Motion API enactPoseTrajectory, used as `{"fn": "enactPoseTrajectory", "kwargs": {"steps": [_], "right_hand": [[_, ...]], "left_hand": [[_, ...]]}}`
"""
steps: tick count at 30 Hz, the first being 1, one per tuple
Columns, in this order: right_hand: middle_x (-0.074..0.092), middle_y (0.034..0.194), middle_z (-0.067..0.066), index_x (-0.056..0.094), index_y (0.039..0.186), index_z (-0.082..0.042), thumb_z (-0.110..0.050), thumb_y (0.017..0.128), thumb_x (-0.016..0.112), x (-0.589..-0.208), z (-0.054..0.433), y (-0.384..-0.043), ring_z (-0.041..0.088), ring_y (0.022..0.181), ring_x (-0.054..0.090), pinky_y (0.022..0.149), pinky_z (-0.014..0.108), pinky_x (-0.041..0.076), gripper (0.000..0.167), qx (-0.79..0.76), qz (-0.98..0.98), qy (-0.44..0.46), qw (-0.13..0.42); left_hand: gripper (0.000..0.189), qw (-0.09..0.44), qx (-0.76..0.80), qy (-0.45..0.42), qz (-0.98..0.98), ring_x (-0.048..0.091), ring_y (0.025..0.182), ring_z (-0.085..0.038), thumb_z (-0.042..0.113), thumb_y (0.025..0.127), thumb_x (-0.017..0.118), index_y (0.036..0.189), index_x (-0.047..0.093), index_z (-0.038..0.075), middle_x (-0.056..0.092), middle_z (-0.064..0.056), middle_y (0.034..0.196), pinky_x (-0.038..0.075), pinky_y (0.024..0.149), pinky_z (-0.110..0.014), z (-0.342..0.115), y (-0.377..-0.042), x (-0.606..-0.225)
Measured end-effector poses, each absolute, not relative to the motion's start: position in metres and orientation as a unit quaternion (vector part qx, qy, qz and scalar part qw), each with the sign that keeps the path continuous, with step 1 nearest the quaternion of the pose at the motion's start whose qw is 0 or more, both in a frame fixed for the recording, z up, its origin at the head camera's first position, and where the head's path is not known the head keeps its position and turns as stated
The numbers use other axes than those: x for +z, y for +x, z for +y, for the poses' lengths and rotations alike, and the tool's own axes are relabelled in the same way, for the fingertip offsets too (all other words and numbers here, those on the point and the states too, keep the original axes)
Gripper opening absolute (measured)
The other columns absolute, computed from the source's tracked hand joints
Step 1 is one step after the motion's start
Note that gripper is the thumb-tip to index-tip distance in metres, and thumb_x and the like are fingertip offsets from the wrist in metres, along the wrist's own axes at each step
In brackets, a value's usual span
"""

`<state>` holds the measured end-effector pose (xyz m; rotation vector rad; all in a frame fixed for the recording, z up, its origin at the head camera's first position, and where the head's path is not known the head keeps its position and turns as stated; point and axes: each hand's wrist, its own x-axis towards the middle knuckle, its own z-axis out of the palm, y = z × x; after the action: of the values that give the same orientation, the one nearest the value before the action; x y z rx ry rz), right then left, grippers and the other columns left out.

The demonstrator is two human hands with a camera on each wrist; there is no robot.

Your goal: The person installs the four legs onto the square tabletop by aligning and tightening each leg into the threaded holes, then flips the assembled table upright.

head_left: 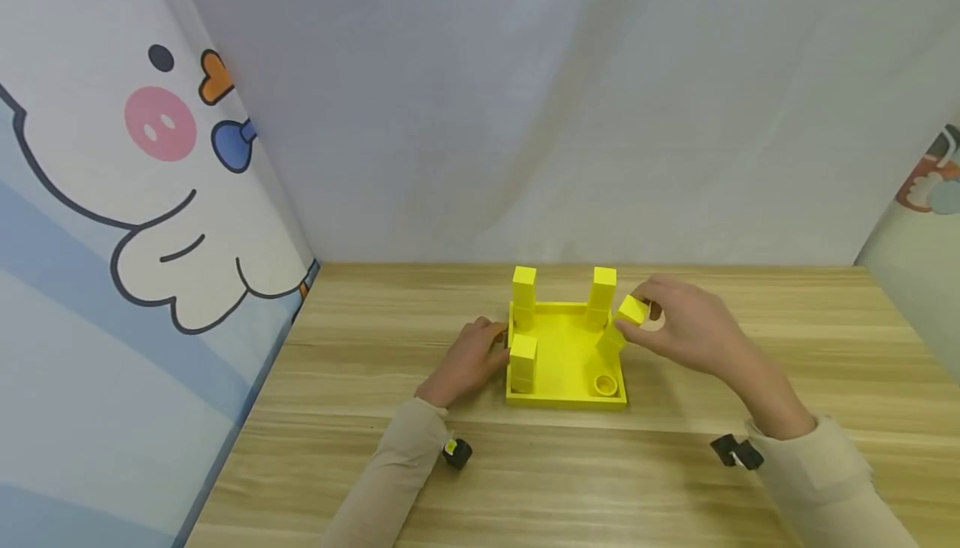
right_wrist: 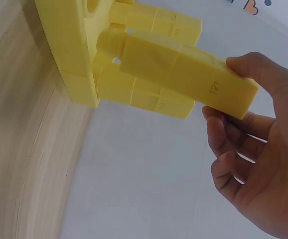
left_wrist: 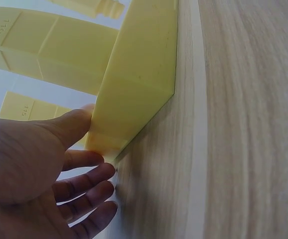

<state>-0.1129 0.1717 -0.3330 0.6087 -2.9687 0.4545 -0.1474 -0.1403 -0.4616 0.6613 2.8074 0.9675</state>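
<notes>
A yellow tray [head_left: 555, 402] stands on the table with three square yellow posts, the back left post [head_left: 524, 290], back right post [head_left: 602, 286] and front left post [head_left: 523, 356], upright in its corners. A round socket [head_left: 605, 385] shows in the front right corner. My right hand [head_left: 686, 327] pinches a fourth yellow post [right_wrist: 189, 67] near its top, thumb on one side and fingers on the other. That post bears the number 121 and leans, its round peg end down by the tray's right wall. My left hand [head_left: 468, 361] holds the tray's left wall, thumb at the rim.
The wood-grain table [head_left: 375, 306] runs back to a pale curtain [head_left: 420, 115]. On the left hangs a cloth [head_left: 75, 115] printed with a cartoon figure. Small black devices, a left one [head_left: 457, 453] and a right one [head_left: 737, 452], sit at the sleeve cuffs.
</notes>
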Motion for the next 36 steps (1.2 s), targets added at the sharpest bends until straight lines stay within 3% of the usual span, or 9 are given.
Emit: {"fn": "enactPoseTrajectory", "kwargs": {"steps": [8,36], "right_hand": [[0.062,0.086,-0.005,0.064,0.09,-0.019,-0.037,0.087,0.077,-0.3332,0.168,-0.1113,0.011,0.078,0.052,0.067,0.028,0.042,0.022,0.146,-0.96,0.236,0.046],[0.056,0.082,-0.01,0.067,0.092,-0.022,-0.035,0.085,0.078,-0.3389,0.1684,-0.1101,0.007,0.073,0.047,0.065,0.023,0.04,0.019,0.156,-0.945,0.285,-0.02]], "left_hand": [[0.045,0.05,0.319,0.216,0.922,0.056,0.111,-0.033,0.022,0.102,0.06,0.142,0.057,0.001,0.062,-0.018,0.123,0.05,0.099,-0.046,-0.1399,-0.1476,-0.4615],[0.048,0.058,0.323,0.216,0.92,0.055,0.115,-0.032,0.025,0.102,0.06,0.144,0.055,0.002,0.062,-0.018,0.128,0.049,0.102,-0.046,-0.1425,-0.1491,-0.4645]]}}
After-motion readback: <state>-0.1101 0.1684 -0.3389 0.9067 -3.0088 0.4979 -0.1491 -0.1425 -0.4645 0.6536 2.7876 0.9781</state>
